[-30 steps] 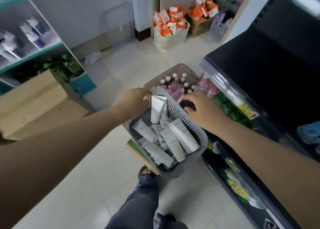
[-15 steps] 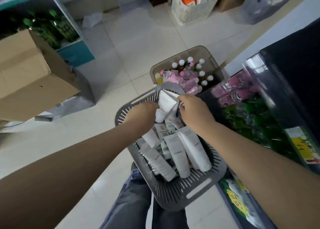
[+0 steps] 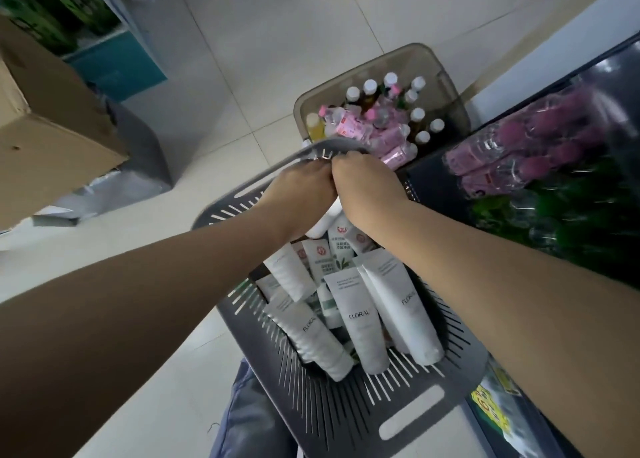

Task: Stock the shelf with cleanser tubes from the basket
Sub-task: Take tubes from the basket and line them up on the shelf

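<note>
Grey slotted basket (image 3: 398,405) is tilted toward me, w/ a cutout handle in the near wall. Inside there's a loose pile of white cleanser tubes (image 3: 360,322). 3 big FLORAL ones lie on top, approx side by side, cap ends facing me. Behind them are shorter tubes (image 3: 341,246) w/ red logo + green leaf print, propped more upright. The dark shelf (image 3: 609,69) is just right of the basket.

Tubes (image 3: 360,322) in basket (image 3: 346,409), bottle bin (image 3: 446,73) behind

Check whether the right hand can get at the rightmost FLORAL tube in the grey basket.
Probably yes: the tube lies uncovered on top, the basket is open above, and the right hand is just beyond it.
</note>
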Available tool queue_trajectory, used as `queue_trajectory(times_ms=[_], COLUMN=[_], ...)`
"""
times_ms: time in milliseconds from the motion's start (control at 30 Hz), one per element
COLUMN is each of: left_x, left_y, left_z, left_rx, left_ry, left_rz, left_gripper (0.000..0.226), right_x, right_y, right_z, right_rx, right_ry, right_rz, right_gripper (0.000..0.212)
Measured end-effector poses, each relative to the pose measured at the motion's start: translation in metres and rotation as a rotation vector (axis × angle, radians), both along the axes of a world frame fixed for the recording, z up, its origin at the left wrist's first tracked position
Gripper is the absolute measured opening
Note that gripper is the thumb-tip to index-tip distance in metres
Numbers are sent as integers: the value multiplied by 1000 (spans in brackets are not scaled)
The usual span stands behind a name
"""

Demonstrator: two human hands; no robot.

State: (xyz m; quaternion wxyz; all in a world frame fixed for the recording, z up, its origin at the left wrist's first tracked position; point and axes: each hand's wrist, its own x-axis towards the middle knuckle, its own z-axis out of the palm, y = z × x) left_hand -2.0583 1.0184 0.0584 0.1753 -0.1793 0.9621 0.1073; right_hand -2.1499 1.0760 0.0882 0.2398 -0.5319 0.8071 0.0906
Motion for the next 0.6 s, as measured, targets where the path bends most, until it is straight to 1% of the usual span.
queue_trajectory(times_ms=[67, 100, 167, 267, 367, 433, 600], left_x=[3, 5, 10, 18, 25, 34, 53], left_y=[-1, -2, -5, -6, -6, -6, -7], left_z=[-2, 0, 2, 0, -2, -5, 6], left_rx=[-80, -118, -128, -85, -94, -78, -56], left_ry=[149, 165, 196, 212, 197, 195, 248], left_rz=[-74, -122, -174, -230, -239, -248, -249], left_gripper=[28, 26, 32, 34, 35, 37, 21], right_x=[0, 0, 0, 1, 4, 6, 9], right_y=[-3, -4, -6, -10, -8, -4, 8], right_z=[0, 0, 2, 2, 2, 3, 12], right_rx=[-2, 1, 13, 36, 45, 38, -1], right_ry=[34, 45, 60, 70, 56, 42, 17], right_rz=[30, 41, 65, 89, 83, 71, -7], right_gripper=[32, 32, 32, 29, 23, 23, 24])
